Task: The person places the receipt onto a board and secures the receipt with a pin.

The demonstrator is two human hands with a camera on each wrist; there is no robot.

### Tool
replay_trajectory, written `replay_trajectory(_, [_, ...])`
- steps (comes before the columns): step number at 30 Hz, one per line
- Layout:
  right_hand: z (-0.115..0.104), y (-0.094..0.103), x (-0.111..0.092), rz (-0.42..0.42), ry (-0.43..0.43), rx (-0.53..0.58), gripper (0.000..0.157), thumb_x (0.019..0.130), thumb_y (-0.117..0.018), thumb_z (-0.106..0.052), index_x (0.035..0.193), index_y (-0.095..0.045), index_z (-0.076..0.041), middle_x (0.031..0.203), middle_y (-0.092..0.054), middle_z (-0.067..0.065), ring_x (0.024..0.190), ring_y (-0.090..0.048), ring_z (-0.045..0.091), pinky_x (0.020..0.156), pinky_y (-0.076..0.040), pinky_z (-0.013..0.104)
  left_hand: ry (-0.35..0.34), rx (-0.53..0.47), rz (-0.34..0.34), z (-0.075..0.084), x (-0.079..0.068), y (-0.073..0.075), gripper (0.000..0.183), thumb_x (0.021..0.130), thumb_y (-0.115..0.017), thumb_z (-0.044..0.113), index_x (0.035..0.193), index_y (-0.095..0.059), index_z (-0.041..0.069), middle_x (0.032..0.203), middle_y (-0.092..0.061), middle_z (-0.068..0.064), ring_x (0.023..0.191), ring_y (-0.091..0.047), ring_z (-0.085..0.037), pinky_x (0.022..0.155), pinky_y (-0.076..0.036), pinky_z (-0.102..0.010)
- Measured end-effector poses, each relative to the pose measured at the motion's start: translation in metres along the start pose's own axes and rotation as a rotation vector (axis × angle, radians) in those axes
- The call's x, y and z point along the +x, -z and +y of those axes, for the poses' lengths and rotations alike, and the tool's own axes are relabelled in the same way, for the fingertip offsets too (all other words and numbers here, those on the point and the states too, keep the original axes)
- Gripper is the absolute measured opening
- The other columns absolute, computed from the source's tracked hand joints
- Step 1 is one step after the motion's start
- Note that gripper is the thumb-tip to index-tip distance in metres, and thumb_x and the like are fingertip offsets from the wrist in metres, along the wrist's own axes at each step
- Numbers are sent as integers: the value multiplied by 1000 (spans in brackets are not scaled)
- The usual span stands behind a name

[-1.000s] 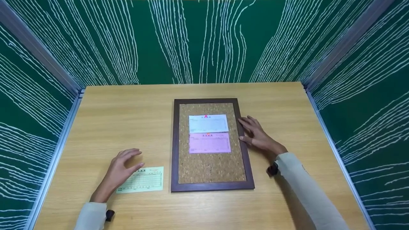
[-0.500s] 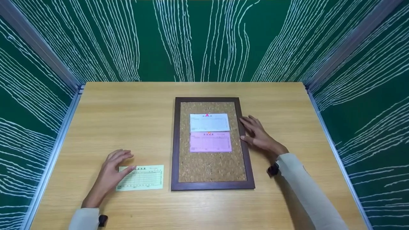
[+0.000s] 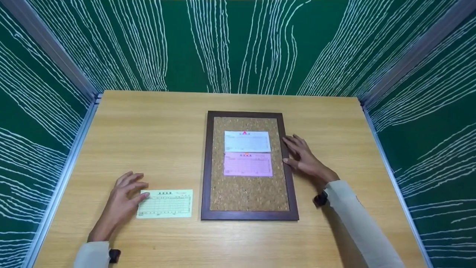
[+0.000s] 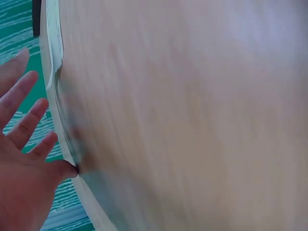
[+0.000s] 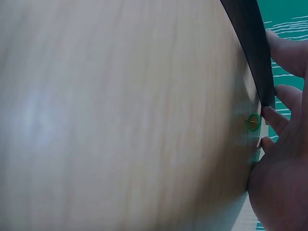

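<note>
A brown-framed cork board (image 3: 247, 197) lies upright to the wearer on the table. Pinned on it are a white slip (image 3: 247, 143) and, just below, a purple slip (image 3: 248, 166), each with a small bright marker at its top. To the board's left lies a light green printed slip (image 3: 167, 204). My left hand (image 3: 119, 204) has its fingers spread, its thumb overlapping the slip's left edge; the slip's edge (image 4: 55, 38) shows beyond the hand in the left wrist view. My right hand (image 3: 306, 160) touches the frame's right side with fingertips and thumb, the dark frame edge (image 5: 252, 53) against them.
In the right wrist view a small green ring-like thing (image 5: 253, 122) lies on the table by the right hand's little finger; the head view hides it. Green walls with white lines (image 3: 260, 44) enclose the wooden table (image 3: 148, 126) at the back and both sides.
My left hand has drawn left, uncovering more of the green slip. The right hand stays at the frame, and the head view has shifted slightly.
</note>
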State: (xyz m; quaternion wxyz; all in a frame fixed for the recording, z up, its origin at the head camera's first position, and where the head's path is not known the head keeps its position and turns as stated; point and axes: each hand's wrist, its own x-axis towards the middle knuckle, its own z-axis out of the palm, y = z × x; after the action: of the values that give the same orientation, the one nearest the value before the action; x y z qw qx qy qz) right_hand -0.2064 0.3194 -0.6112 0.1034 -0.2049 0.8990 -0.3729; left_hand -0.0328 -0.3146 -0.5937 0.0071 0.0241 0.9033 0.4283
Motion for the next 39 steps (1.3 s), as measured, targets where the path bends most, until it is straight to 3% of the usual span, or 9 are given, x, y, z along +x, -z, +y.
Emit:
replay_trajectory(4, [0, 0, 0, -2, 3, 2, 81, 106, -75, -30, 173, -34, -11, 181, -23, 19, 169, -1, 44, 129, -2, 76, -10, 46, -11, -3, 2, 4, 26, 95, -85, 7, 120, -79, 0, 160, -53, -23, 161, -23, -50, 124, -25, -76])
replay_trajectory(10, [1, 0, -1, -9, 22, 17, 79, 107, -73, -26, 173, -33, -8, 180, -22, 22, 169, 0, 44, 132, 8, 67, -51, 82, -14, -4, 3, 5, 20, 93, -86, 1, 110, -77, -2, 159, -51, -27, 160, -21, -53, 121, -28, -76])
replay_trajectory(16, [1, 0, -1, -5, 24, 23, 79, 106, -73, -27, 173, -34, -10, 181, -22, 21, 169, 1, 44, 133, 8, 66, -39, 91, -7, -4, 5, 4, 13, 93, -85, -2, 102, -76, -2, 157, -49, -28, 159, -22, -51, 122, -29, -72])
replay_trajectory(25, [3, 0, -1, 0, 50, 24, 79, 106, -73, -24, 173, -34, -10, 180, -23, 22, 169, -1, 44, 132, 9, 66, -23, 135, 24, -3, 4, 3, 14, 93, -84, -3, 91, -71, 2, 144, -54, -24, 144, -34, -43, 111, -35, -44])
replay_trajectory(34, [2, 0, -1, -1, 44, 12, 80, 105, -74, -26, 173, -34, -10, 180, -23, 21, 169, -1, 45, 132, 8, 67, 8, 108, 21, -4, 6, 3, 10, 96, -79, -7, 92, -72, 0, 145, -53, -26, 145, -33, -45, 116, -34, -58])
replay_trajectory(39, [0, -1, 0, -6, 3, 8, 81, 106, -74, -29, 174, -33, -11, 181, -23, 20, 169, 0, 44, 132, 7, 67, 6, 96, 44, -1, 5, 3, 12, 97, -77, -7, 92, -75, 3, 138, -60, -23, 143, -38, -42, 114, -36, -55])
